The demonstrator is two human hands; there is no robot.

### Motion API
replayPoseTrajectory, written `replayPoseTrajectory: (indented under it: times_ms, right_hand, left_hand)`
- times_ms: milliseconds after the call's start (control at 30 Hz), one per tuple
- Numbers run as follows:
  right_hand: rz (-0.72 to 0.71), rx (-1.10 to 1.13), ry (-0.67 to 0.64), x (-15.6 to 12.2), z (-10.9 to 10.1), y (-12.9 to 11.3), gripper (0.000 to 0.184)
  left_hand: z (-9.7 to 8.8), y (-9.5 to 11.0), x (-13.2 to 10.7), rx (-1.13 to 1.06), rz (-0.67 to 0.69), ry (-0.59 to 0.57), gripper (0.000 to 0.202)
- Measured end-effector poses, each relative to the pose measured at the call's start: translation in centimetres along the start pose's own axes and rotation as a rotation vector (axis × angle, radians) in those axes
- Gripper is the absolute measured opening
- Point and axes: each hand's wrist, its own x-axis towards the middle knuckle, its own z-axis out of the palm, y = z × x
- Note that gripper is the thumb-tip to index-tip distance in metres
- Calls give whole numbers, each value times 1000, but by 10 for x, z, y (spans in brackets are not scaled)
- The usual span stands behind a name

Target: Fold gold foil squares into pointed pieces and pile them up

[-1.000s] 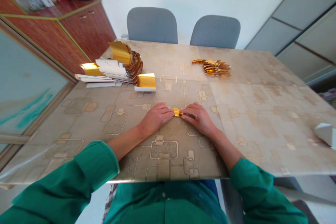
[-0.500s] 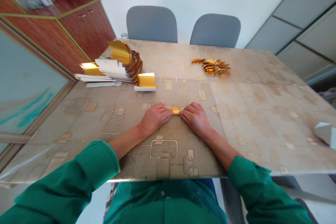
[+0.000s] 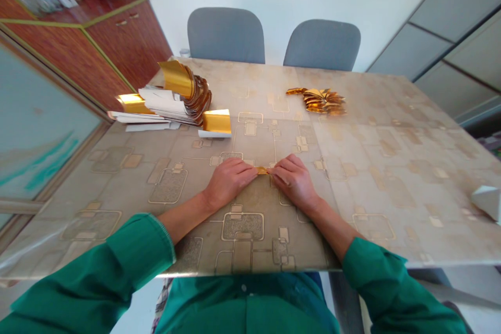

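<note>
Between my hands is a small folded piece of gold paper (image 3: 262, 170), just above or on the tabletop; only its middle shows. My left hand (image 3: 230, 180) pinches its left end, and my right hand (image 3: 294, 181) pinches its right end. Fingers of both hands are closed and cover the ends. Beyond my left hand lies a loose sheet of gold paper (image 3: 216, 121) with a white edge. Farther left is a fanned stack of gold-and-white sheets (image 3: 166, 104). A heap of folded gold pieces (image 3: 323, 102) lies beyond my right hand.
The table (image 3: 371, 167) has a patterned cover. Two grey chairs (image 3: 227, 35) stand at its far side against the wall. A wooden cabinet (image 3: 117, 36) is at the left. A white angular object (image 3: 487, 202) sits at the right edge.
The gold paper between my hands has turned darker and looks narrower, as if tilted. Both hands have shifted slightly toward me, still pinching its ends.
</note>
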Motion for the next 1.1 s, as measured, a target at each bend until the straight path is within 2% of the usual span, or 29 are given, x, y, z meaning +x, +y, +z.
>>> replayPoseTrajectory:
  times_ms: [200, 333, 567, 733, 900, 1033, 1100]
  right_hand:
    - [-33, 40, -63, -5, -5, 3, 19]
    - [-34, 19, -56, -3, -4, -4, 24]
    - [-36, -32, -22, 5, 2, -12, 33]
    - [-5, 40, 36, 1, -6, -3, 31]
    - [49, 199, 130, 2, -12, 5, 26]
    - [141, 431, 140, 3, -14, 5, 21]
    - [236, 602, 93, 3, -16, 3, 22]
  left_hand:
    - [-2, 1, -3, 43, 27, -70, 26]
    - [-3, 2, -4, 53, 38, -97, 29]
    - [-1, 6, -2, 46, 32, -19, 28]
    - [-1, 3, 1, -73, -69, 52, 29]
    - [-8, 2, 5, -296, -169, 30, 27]
    - [-13, 10, 8, -523, -345, 5, 20]
    - [-14, 16, 9, -637, -462, -18, 16]
